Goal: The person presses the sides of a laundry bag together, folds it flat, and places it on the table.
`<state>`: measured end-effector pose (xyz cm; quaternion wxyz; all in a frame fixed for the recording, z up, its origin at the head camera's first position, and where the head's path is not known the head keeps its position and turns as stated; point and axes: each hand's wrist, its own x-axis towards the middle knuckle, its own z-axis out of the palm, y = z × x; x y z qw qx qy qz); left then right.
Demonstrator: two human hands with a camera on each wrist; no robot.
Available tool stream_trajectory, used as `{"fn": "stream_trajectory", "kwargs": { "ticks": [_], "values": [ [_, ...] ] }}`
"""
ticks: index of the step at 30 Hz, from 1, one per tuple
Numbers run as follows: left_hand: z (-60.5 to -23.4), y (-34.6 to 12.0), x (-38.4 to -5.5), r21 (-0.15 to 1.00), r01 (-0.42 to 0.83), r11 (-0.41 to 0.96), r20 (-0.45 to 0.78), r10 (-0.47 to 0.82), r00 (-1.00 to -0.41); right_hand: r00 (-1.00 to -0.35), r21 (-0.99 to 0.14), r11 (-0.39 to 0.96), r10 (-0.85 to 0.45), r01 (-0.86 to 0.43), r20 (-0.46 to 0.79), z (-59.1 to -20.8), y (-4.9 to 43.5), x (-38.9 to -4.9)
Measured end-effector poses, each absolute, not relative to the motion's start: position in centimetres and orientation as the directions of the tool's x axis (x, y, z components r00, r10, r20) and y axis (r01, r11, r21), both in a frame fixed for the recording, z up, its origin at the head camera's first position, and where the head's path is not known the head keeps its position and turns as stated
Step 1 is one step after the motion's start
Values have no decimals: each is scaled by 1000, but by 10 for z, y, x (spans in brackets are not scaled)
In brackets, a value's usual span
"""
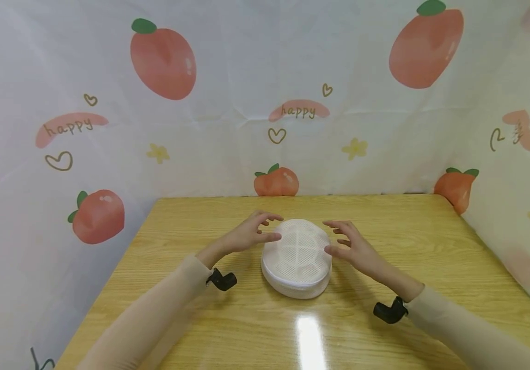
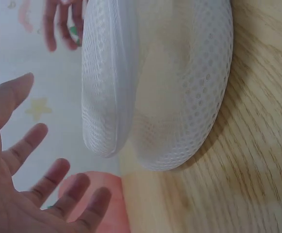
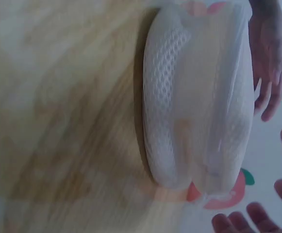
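Observation:
A white mesh laundry bag (image 1: 297, 254), rounded and puffed up, sits on the wooden table between both hands. Pale trim runs round its side, and its mesh wall (image 2: 204, 82) shows close up in the left wrist view. My left hand (image 1: 252, 234) hovers at its left, fingers spread and loosely bent, with a gap to the mesh in the left wrist view. On the other side my right hand (image 1: 355, 249) hovers likewise, its fingertips (image 3: 257, 216) apart from the bag in the right wrist view. Neither palm holds anything. What lies inside the bag cannot be made out.
The wooden table (image 1: 191, 329) reaches back to a white cloth backdrop (image 1: 228, 61) printed with peaches, hearts and flowers. More of that cloth hangs at the left and right. Black wrist-worn devices (image 1: 222, 280) sit at both cuffs.

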<state>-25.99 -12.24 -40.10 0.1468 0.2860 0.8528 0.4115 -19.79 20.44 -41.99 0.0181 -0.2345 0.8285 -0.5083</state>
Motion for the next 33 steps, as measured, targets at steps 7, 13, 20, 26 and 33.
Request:
{"fn": "stream_trajectory", "kwargs": {
  "ticks": [7,13,20,26,33],
  "values": [
    [-393,-121,-252,723,476,501,73,629,-774,-859,-785,440,-464,-436,217,-419,204,-210],
    [-385,-119,-248,680,521,515,121,622,-773,-847,-738,481,-479,-474,232,-416,201,-213],
    [-384,-117,-245,628,528,572,124,596,-794,-827,-673,524,-505,-522,249,-415,197,-216],
    [-387,-110,-238,491,562,666,166,561,-811,-795,-522,610,-539,-596,278,-413,190,-213],
    [-400,-104,-231,421,613,669,142,619,-773,-775,-527,595,-589,-607,228,-418,185,-211]
  ]
}}
